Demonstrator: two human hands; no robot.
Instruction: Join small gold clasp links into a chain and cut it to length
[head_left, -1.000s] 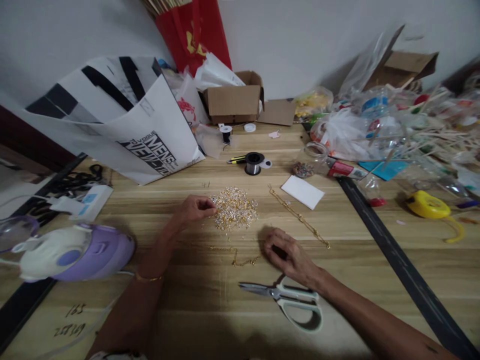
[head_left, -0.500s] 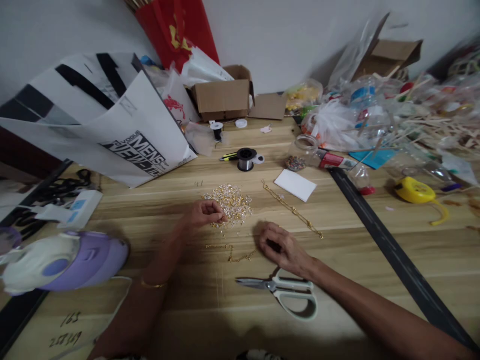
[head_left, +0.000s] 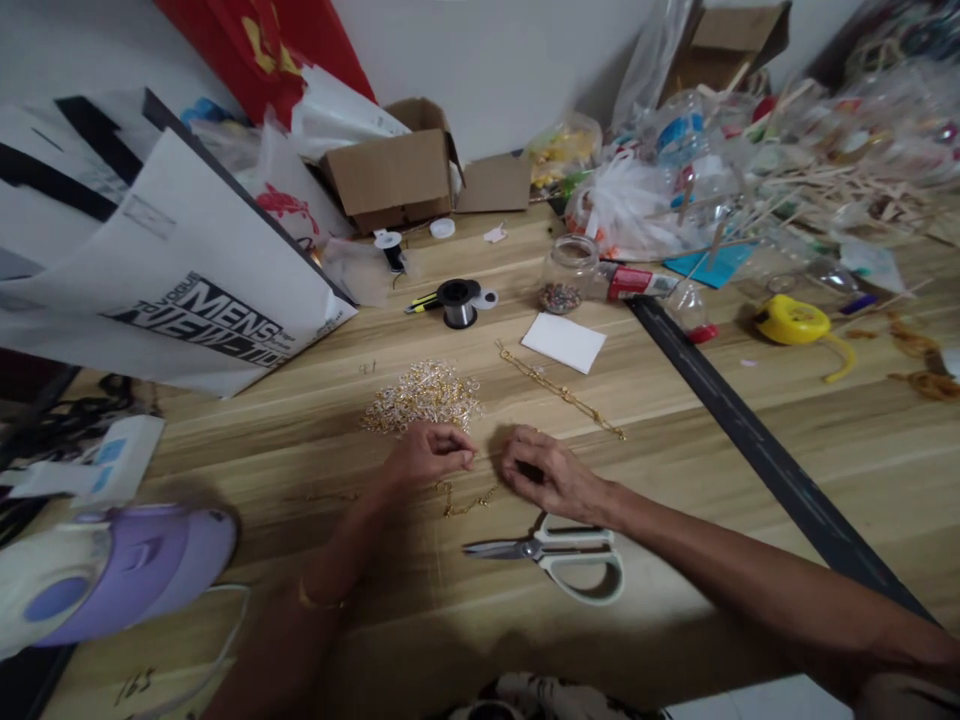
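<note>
A heap of small gold and silver metal pieces (head_left: pixel 422 396) lies on the wooden table (head_left: pixel 675 470). My left hand (head_left: pixel 429 456) sits just in front of the heap with its fingertips pinched together on something too small to name. My right hand (head_left: pixel 545 476) rests close beside it, fingers curled, and what it holds is hidden. A short gold chain (head_left: pixel 465 500) lies on the table between and below both hands. A longer gold chain (head_left: pixel 559 390) stretches to the right of the heap. White-handled scissors (head_left: pixel 559 556) lie under my right wrist.
A large white printed bag (head_left: pixel 180 290) leans at the left, with a purple and white appliance (head_left: pixel 97 570) near the front left edge. A wire spool (head_left: pixel 457 300), a white card (head_left: pixel 562 342), a bead jar (head_left: pixel 566 275), a cardboard box (head_left: pixel 390 170) and a yellow tape measure (head_left: pixel 787 322) lie further back.
My left hand has drawn back from the heap toward me, pinched, and now meets my right hand. The view has swung to the left and down.
</note>
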